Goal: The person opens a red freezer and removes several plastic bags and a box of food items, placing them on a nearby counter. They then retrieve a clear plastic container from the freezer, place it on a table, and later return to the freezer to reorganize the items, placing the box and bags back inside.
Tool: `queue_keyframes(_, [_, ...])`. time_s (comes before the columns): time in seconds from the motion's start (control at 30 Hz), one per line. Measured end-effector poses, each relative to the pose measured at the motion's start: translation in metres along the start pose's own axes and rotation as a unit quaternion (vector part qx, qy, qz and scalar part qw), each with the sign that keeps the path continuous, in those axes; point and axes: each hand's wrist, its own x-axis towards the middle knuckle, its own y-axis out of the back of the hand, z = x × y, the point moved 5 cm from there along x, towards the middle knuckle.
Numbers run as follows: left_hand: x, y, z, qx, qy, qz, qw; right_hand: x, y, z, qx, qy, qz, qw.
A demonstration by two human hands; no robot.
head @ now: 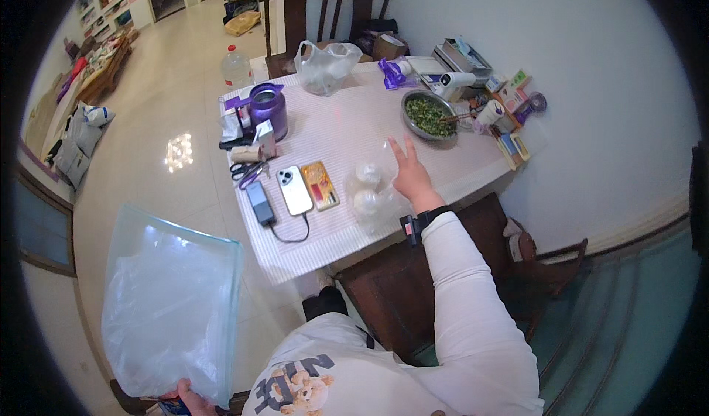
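Note:
At the lower left, my left hand (195,400) grips the bottom edge of a large clear panel (171,311). The panel has bluish edges and looks wrapped in thin plastic film; whether it is glass or plastic is unclear. My right hand (412,179) reaches over the near side of the table, two fingers stretched forward and apart. Just left of it lies a thin clear plastic bag (368,194) with whitish round lumps inside. Contact between hand and bag is hard to make out. Beyond the fingertips stands a steel bowl (407,122) of chopped greens with chopsticks (457,117) in it.
A white phone (295,190), a cabled power bank (259,203), a yellow packet (320,185), scissors (249,173) and a purple jug (268,108) occupy the table's left side. A tied plastic bag (327,67) sits at the back. Below the near edge is a dark wooden bench (388,300).

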Motion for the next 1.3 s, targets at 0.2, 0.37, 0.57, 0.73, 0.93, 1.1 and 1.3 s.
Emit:
queue_keyframes(0.2, [-0.011,-0.098,0.011,-0.041,-0.001,0.074,0.996,0.067,-0.011,0.003,0.15,0.099,-0.103,0.978])
queue_keyframes(0.37, [-0.005,-0.155,0.02,-0.049,0.007,0.1,0.994,0.037,0.049,0.071,0.232,-0.044,0.052,0.97])
queue_keyframes(0.57, [0.005,-0.179,0.012,-0.065,0.015,0.094,0.993,0.056,0.117,0.156,0.12,-0.195,0.113,0.967])
queue_keyframes(0.73, [0.022,-0.179,0.008,-0.077,0.027,0.062,0.995,0.084,0.122,0.243,-0.054,-0.236,0.158,0.957])
queue_keyframes(0.93, [0.02,-0.187,0.008,-0.049,-0.009,0.033,0.998,0.115,0.101,0.408,-0.125,-0.299,0.176,0.93])
queue_keyframes(1.1, [0.008,-0.195,0.013,-0.012,-0.019,0.004,1.0,0.121,0.06,0.471,-0.066,-0.387,0.007,0.92])
queue_keyframes(1.3, [0.019,-0.177,0.009,-0.041,-0.013,0.05,0.998,0.084,0.047,0.217,-0.231,-0.16,0.276,0.919])
